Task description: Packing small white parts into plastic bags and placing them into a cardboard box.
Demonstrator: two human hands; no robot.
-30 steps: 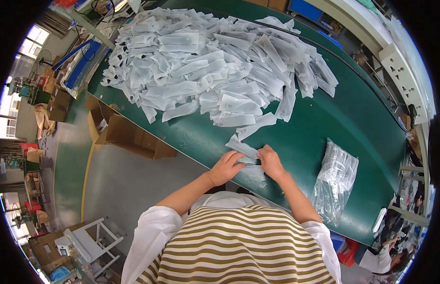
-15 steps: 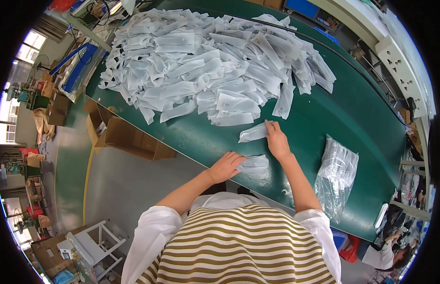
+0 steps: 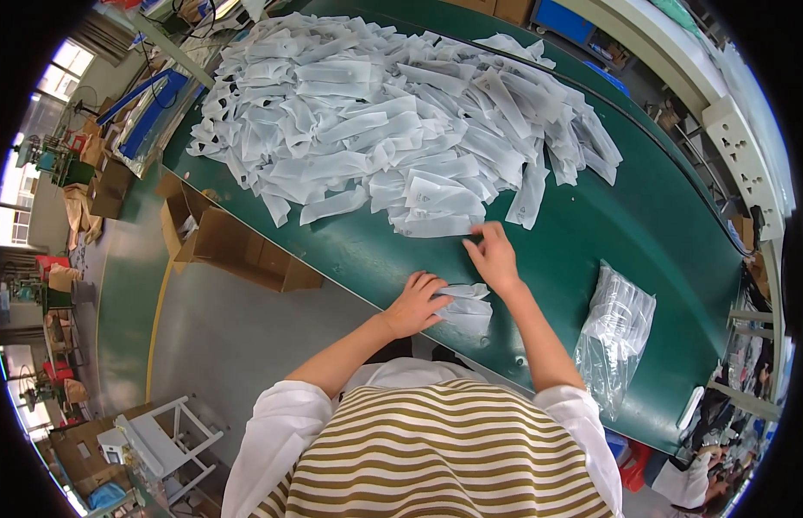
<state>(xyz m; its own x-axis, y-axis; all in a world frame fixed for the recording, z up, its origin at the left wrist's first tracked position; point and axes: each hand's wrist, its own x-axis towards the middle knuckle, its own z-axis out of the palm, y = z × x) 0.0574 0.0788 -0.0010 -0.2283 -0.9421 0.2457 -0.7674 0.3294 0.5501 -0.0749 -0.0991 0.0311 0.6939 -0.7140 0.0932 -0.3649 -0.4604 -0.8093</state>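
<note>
My left hand [image 3: 416,306] grips the left end of a few frosted white plastic sleeves [image 3: 467,312], which lie together near the table's front edge. My right hand [image 3: 494,257] is empty, its thumb and forefinger apart, with the fingertips at the near edge of a large heap of the same kind of sleeves [image 3: 341,125]. The sleeve nearest those fingertips [image 3: 436,226] lies flat at the heap's front. Whatever is inside the sleeves cannot be made out.
A clear plastic bag [image 3: 615,332] packed with sleeves lies to the right on the green table [image 3: 557,250]. Open cardboard boxes [image 3: 237,246] stand on the floor to the left. A white power strip [image 3: 742,164] runs along the right frame. Another person [image 3: 686,479] is at the lower right.
My right hand has let its sleeve go onto those by my left hand, and moved slightly up to the heap's edge. My left hand stays almost in place.
</note>
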